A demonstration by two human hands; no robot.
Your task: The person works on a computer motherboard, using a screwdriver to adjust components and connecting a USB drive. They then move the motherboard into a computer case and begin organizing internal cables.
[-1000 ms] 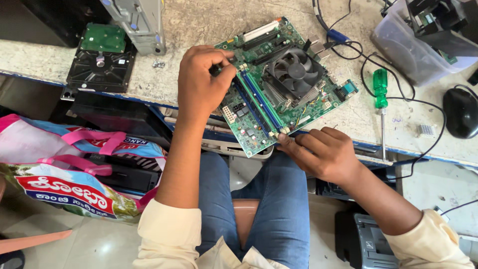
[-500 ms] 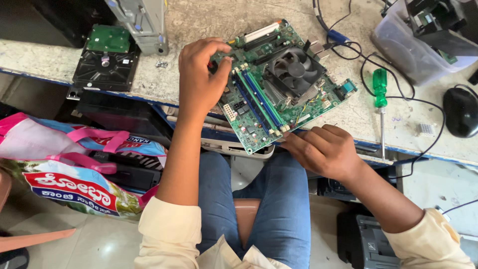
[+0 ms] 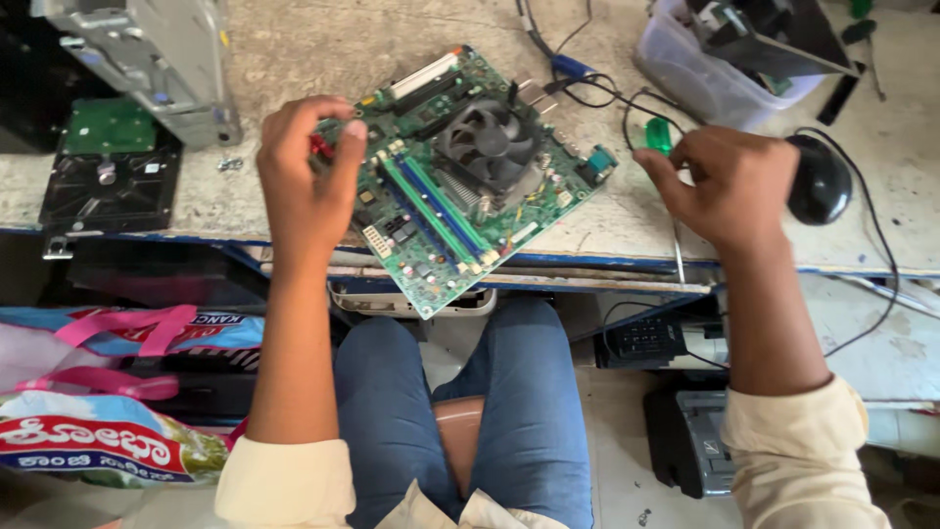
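Observation:
A green motherboard (image 3: 460, 206) with a black cooling fan (image 3: 487, 142) lies tilted on the workbench (image 3: 294, 44), one corner hanging over the front edge above my knees. My left hand (image 3: 304, 181) grips its left edge, thumb and fingers pinched on the board. My right hand (image 3: 729, 181) is off the board, to its right, fingers curled over a green-handled screwdriver (image 3: 658, 134). The handle tip shows above the hand and the thin shaft below it.
A black mouse (image 3: 821, 181) sits just right of my right hand, with cables around it. A clear plastic tub (image 3: 705, 78) of parts stands at the back right. A hard drive (image 3: 110, 171) and a grey metal bracket (image 3: 147, 59) lie left. Printed bags (image 3: 108, 441) are on the floor.
My right hand has left the board's lower right edge and moved right onto the screwdriver. My left hand keeps its hold on the board's left edge.

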